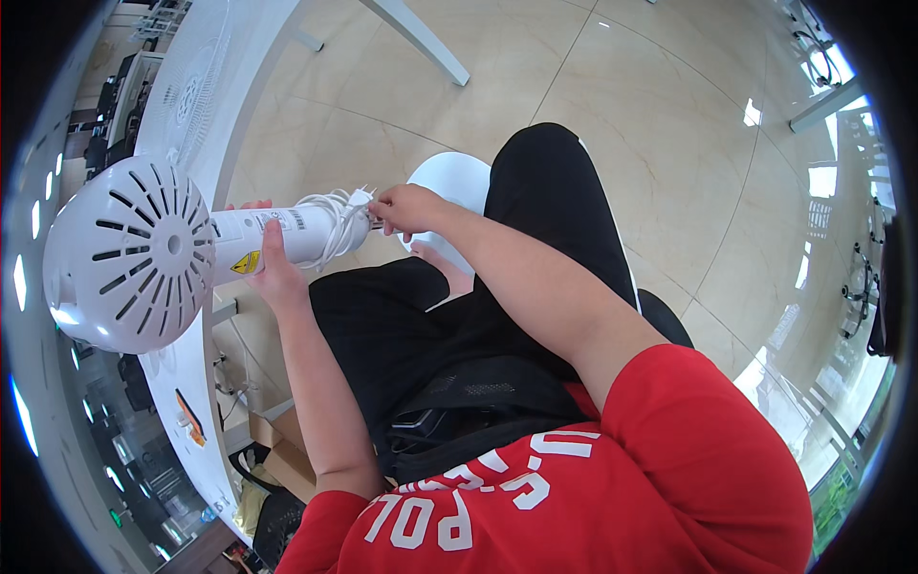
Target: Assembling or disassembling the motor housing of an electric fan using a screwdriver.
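Glossy beige floor tiles (612, 124) filled most of the view, with pale grout lines curving toward the rim. Along the left side ran a long white table (196, 383), its edge bent by the lens, and a slanted white table leg (421, 43) stood on the tiles near the top. A person in a red shirt (612, 478) and black trousers (535, 239) sat over a round white stool (449, 182), seen from above. Across the lap, pointing left, lay a white fan motor housing (129, 253), its domed back cut with slotted vents, joined to a white tube-shaped stem (282, 234). A small yellow warning sticker (246, 262) sat on that stem. The left hand (273, 273) was wrapped around the stem from below, fingers closed firmly on it. A coiled white power cord (335, 220) was bunched at the stem's right end. The right hand (406, 209) pinched the cord there, fingertips closed on its strands.
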Demonstrator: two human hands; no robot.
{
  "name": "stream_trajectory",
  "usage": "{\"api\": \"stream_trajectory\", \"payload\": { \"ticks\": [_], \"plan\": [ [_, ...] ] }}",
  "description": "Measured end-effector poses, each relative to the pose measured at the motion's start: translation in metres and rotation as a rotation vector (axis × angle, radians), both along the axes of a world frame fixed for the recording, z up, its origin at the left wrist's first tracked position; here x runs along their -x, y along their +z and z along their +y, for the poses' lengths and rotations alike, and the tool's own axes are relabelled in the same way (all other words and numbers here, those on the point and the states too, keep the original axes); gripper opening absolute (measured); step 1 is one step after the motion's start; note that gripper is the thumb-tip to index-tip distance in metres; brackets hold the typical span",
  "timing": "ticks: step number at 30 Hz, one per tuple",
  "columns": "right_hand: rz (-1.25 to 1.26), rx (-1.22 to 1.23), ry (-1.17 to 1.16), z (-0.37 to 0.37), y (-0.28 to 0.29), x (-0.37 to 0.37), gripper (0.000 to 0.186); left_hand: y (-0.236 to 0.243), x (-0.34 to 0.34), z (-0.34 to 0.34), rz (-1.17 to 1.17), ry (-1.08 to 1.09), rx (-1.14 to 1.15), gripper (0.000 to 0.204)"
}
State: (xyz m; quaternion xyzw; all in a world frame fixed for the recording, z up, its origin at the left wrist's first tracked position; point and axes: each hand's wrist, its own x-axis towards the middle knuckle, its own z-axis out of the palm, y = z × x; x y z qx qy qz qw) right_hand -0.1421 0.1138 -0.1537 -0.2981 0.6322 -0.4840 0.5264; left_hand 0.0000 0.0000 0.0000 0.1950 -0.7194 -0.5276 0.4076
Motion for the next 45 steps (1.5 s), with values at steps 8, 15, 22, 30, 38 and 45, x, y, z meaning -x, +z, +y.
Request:
{"api": "stream_trajectory", "payload": {
  "ticks": [8, 15, 22, 30, 38, 45],
  "plan": [
    [0.003, 0.086, -0.057, 0.008, 0.01, -0.007, 0.036, 0.0, -0.002, 0.003, 0.012, 0.024, -0.012, 0.068],
    [-0.023, 0.042, -0.061, 0.003, 0.008, -0.001, 0.035, -0.001, 0.0, 0.002, 0.03, 0.031, -0.024, 0.069],
    [0.059, 0.128, -0.026, 0.004, 0.004, -0.007, 0.036, -0.001, 0.001, 0.002, 0.032, 0.018, 0.0, 0.07],
    [0.054, 0.009, -0.051, 0.001, 0.006, -0.005, 0.036, -0.001, 0.001, 0.002, 0.024, 0.032, 0.001, 0.07],
    [0.046, 0.083, -0.003, -0.002, -0.006, -0.005, 0.038, -0.003, 0.002, 0.0, 0.041, 0.006, 0.005, 0.068],
    [0.019, 0.077, -0.102, -0.002, 0.0, -0.007, 0.043, -0.002, 0.001, 0.001, 0.035, 0.014, 0.013, 0.068]
  ]
}}
